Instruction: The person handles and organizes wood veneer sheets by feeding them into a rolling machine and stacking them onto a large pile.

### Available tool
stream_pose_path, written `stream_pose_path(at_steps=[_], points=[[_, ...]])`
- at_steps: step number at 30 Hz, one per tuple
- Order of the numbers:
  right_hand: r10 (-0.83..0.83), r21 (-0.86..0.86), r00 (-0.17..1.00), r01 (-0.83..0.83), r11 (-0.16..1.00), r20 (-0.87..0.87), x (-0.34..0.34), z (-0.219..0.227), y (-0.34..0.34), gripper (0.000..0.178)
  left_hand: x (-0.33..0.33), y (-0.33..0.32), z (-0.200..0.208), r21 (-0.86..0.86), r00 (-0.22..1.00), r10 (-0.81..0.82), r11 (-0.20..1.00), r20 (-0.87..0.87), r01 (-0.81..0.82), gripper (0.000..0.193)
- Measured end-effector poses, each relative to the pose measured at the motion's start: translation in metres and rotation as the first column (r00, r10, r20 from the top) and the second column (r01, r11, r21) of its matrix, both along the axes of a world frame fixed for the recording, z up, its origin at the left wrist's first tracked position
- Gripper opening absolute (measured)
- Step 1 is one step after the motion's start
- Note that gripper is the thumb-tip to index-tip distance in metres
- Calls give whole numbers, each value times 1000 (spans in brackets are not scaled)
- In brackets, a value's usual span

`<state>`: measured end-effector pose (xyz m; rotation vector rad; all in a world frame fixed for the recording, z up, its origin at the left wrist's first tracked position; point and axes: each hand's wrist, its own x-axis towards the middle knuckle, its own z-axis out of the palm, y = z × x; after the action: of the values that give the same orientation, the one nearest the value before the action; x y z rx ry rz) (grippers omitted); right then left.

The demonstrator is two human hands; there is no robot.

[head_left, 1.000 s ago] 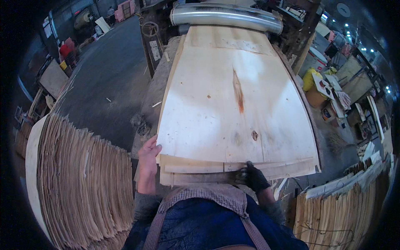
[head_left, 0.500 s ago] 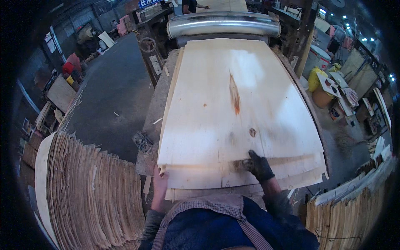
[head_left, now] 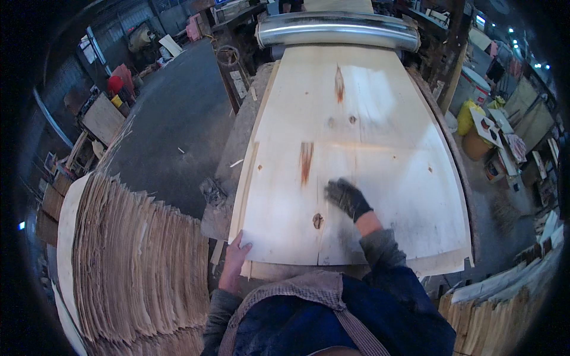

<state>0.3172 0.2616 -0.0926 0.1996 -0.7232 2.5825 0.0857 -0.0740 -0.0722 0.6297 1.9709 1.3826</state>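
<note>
One big thin sheet of pale wood (head_left: 356, 160) lies flat on top of a stack on the bench (head_left: 228, 178). It reaches from the person's body up to one shiny metal roller (head_left: 338, 29) at the far end. The sheet has two long reddish streaks and a few small dark knots.

The person has two hands on it. The right hand (head_left: 347, 199) wears one dark glove. It lies palm down near the middle of the sheet, just right of the lower streak. Its fingers (head_left: 335, 190) are spread flat on the wood and hold nothing.

The left hand (head_left: 236, 258) is bare. It is at the near left corner of the sheet. Its fingers are curled around the edge and grip the corner, with the thumb on top.

More sheets (head_left: 439, 264) peek out under the top one along the near edge. How many there are cannot be told.

There are two piles of thin wood strips stood on edge. One big pile (head_left: 130, 261) is to the left of the person, beside the bench. One smaller pile (head_left: 504, 308) is to the right.

One yellow bag (head_left: 469, 115) sits on the floor to the right of the bench. The grey floor (head_left: 172, 118) on the left has small wood bits on it.
</note>
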Motion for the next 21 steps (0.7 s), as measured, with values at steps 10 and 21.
stream_pose_path(at_steps=[10, 21], points=[[-123, -95, 720, 255, 962, 683, 82, 50, -182, 36, 10, 0, 62, 275, 975, -144, 957, 170, 94, 54], [-289, -114, 520, 611, 783, 804, 141, 42, -199, 29, 0, 0, 136, 472, 946, -128, 881, 298, -30, 53]])
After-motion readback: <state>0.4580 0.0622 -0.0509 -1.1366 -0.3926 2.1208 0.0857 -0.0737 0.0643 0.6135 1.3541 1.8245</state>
